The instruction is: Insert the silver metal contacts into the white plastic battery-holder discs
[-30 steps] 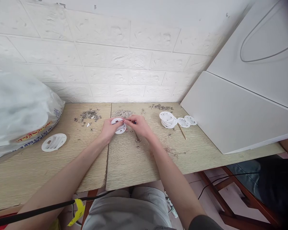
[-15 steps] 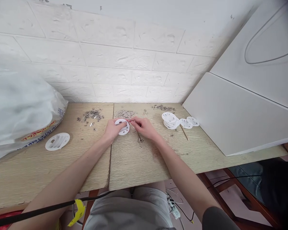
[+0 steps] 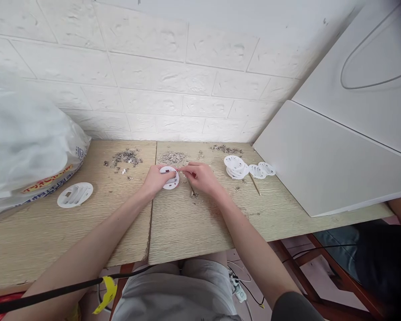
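My left hand (image 3: 157,179) is closed around the left side of a white round plastic disc (image 3: 171,183), its thumb lying across the face. The disc has slots and small reddish-brown spots, and is tilted up towards me. At its upper right edge, the fingertips of my right hand (image 3: 198,175) are pinched together; what they hold is too small to make out. Below that hand a thin dark rod (image 3: 191,189) shows, its lower end among a few small metal pieces (image 3: 195,195). Behind the disc lies a heap of small flat metal pieces (image 3: 172,157).
More metal parts (image 3: 127,157) lie at left, with another heap (image 3: 226,150) by the wall. Stacked white discs (image 3: 235,167) and a wooden stick (image 3: 255,184) are at right. A loose disc (image 3: 75,195) lies beside a large plastic bag (image 3: 36,147). A white panel (image 3: 334,165) bounds the right.
The view has shifted slightly. Both hands keep nearly the same place at the disc, with the right fingertips still at its upper right edge.
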`<action>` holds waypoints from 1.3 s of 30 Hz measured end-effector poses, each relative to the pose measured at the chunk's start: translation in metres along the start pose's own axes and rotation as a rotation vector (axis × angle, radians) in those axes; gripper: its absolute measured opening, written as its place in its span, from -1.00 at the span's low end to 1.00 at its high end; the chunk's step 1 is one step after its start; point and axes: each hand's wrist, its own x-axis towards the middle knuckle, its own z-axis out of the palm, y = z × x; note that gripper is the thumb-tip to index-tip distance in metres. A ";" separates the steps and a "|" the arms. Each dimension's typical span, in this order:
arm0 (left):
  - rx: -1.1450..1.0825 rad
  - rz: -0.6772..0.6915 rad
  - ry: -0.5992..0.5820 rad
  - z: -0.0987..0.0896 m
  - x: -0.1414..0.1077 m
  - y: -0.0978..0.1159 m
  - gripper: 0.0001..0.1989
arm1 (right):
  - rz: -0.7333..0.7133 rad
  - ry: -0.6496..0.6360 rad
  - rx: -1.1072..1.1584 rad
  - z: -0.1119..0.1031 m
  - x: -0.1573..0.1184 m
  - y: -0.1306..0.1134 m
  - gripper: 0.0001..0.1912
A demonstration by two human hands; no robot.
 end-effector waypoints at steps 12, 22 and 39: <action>-0.003 -0.021 -0.030 -0.001 0.000 -0.001 -0.69 | 0.000 -0.008 -0.031 0.001 -0.001 -0.003 -0.68; 0.002 -0.032 -0.030 -0.001 0.000 0.000 -0.71 | 0.017 -0.022 -0.010 -0.002 -0.001 -0.005 -0.70; -0.002 -0.022 -0.051 -0.001 0.000 0.000 -0.65 | 0.056 -0.051 -0.042 -0.002 0.000 -0.007 -0.68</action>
